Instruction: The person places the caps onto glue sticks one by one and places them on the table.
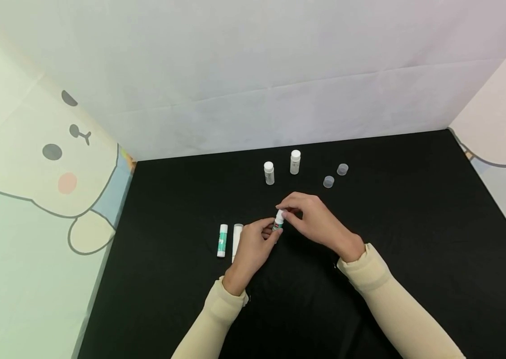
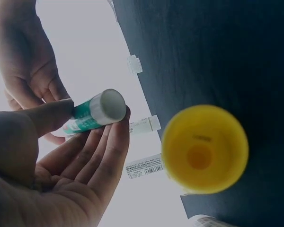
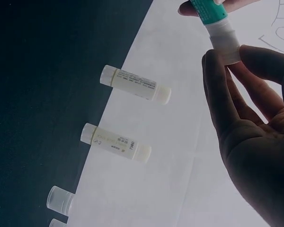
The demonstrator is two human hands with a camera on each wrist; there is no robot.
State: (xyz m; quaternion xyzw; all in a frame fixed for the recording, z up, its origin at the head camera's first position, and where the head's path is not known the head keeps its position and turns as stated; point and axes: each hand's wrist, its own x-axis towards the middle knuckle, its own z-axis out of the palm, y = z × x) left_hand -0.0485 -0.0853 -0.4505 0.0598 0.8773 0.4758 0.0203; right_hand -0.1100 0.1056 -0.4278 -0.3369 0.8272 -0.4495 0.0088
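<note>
One green stick point(image 3: 219, 27) slants, white end point(image 1: 280, 215) up, fingers point(image 3: 220, 90) of left hand point(image 1: 254, 245) and right hand point(image 1: 316, 219) pinching it

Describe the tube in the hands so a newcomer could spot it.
Over the black table, find the two pale sleeves. Their left hand and right hand meet at a white-and-green tube. Unlike the green-labelled tube farther left, this one is pinched by both hands.
</note>
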